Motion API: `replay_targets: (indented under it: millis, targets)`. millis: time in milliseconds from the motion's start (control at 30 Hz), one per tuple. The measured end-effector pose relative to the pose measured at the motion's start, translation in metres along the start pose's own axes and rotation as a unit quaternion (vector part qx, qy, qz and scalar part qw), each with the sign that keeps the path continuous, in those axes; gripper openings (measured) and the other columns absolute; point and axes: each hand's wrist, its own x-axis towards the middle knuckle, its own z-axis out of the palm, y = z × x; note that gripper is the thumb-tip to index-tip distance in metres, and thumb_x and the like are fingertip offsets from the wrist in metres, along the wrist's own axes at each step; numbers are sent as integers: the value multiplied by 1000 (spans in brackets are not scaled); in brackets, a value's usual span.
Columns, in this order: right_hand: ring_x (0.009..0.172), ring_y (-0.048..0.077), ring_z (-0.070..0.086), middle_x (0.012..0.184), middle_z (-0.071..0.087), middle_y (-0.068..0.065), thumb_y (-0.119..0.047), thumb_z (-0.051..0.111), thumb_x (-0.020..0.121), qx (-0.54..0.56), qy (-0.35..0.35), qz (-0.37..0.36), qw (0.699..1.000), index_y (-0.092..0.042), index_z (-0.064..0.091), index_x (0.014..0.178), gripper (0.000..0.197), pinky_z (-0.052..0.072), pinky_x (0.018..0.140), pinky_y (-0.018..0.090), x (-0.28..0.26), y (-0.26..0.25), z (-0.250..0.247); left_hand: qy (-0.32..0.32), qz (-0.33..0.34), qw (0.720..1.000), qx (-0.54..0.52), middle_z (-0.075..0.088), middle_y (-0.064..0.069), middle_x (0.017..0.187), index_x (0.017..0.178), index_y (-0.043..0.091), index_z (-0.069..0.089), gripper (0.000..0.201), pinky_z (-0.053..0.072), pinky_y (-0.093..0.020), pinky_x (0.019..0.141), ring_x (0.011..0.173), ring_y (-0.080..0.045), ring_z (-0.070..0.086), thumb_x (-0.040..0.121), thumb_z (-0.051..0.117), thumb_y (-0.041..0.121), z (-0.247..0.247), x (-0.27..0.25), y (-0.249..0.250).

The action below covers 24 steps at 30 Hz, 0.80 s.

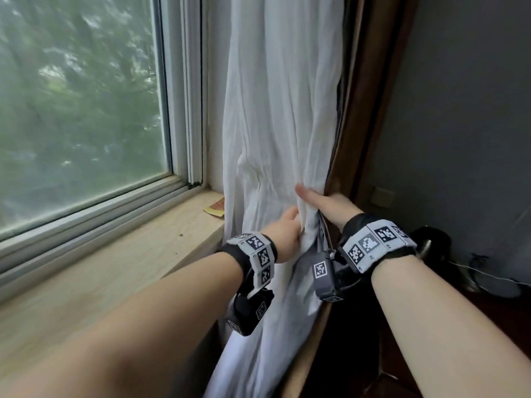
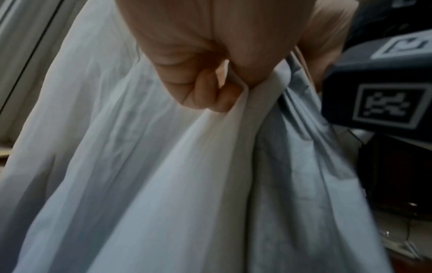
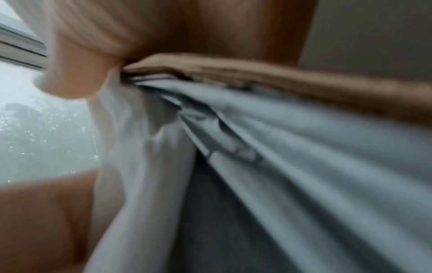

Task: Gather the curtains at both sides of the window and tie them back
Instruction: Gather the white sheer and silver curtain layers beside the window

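A white curtain [image 1: 275,110] hangs bunched at the right side of the window, with a brown curtain [image 1: 370,81] behind its right edge. My left hand [image 1: 291,224] grips a fold of the white curtain [image 2: 140,166] from the left, its fingers [image 2: 210,97] curled into the cloth. Just to the right, my right hand [image 1: 311,201] holds the gathered bundle, thumb laid across the white front and fingers hidden behind. The blurred right wrist view shows white cloth [image 3: 304,147] and the brown curtain [image 3: 280,79] pinched together under that hand. No tie-back is in view.
A wooden window sill [image 1: 129,239] runs to the left, with a small yellow and red booklet [image 1: 215,209] beside the curtain. The window glass [image 1: 80,110] is shut. A wall socket [image 1: 382,196], a dark object [image 1: 431,242] and cables stand against the grey wall at the right.
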Motion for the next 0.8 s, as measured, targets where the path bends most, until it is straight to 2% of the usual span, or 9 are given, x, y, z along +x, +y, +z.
replay_targets:
  millis: [67,133,233,300,367,467,600,700,800]
  targets:
    - [104,20,62,113,63,3,-51,85,48,-24,44,-15,999,-3,49,125,98,46,96,28,3,-1,0,-16,23,999,18,19,-14,151,144,7,30,56,36,-35,105,126,-32,43,90,45,9,3,1,-2]
    - [99,20,62,98,62,4,-22,71,72,-82,121,-34,989,0,57,110,46,44,80,24,10,-1,-3,-26,82,996,1,15,-8,155,144,10,32,56,29,-17,101,130,-22,38,90,46,5,3,-2,-3]
    - [86,20,56,86,58,10,-12,56,82,-112,160,-45,980,-3,59,88,12,36,70,26,19,-2,-14,-65,84,993,-55,36,7,148,131,17,52,38,31,4,74,98,-1,48,93,52,13,-7,-7,-13]
    - [84,20,52,84,56,10,-12,54,83,-118,161,-42,979,-5,55,82,7,35,70,26,26,-1,-23,-29,-8,995,-100,62,2,124,122,24,60,31,39,-4,70,86,-3,55,93,53,29,-18,-8,-27]
    - [83,22,53,81,55,11,-12,53,83,-115,163,-37,979,-4,54,74,13,34,71,28,36,2,-32,96,-100,980,-142,68,-3,108,115,20,63,31,48,-23,84,95,-13,63,92,53,37,-29,-3,-42]
    - [72,21,46,63,46,4,-12,53,82,-105,147,-21,983,-10,45,56,27,33,68,29,48,3,-42,250,-194,922,-225,55,-6,128,127,11,49,49,46,-36,98,117,-22,55,86,61,36,-50,10,-62]
    - [66,18,43,56,41,-2,-8,53,80,-77,102,-4,992,-16,42,52,31,34,62,27,58,4,-48,227,-271,892,-280,25,-11,153,147,11,14,96,32,-41,112,138,-27,32,77,72,40,-73,36,-79]
    - [75,18,51,62,50,0,-21,56,63,-67,79,-4,995,-16,51,56,10,38,73,29,66,6,-51,237,-335,877,-250,20,-12,154,149,13,5,116,30,-47,112,139,-31,29,65,78,49,-78,55,-103]
    - [63,15,48,46,52,-10,-20,55,60,-56,79,-12,995,-18,49,55,8,40,66,22,75,9,-51,248,-376,846,-286,29,-14,151,148,17,6,116,36,-49,108,133,-34,39,63,80,46,-76,69,-128]
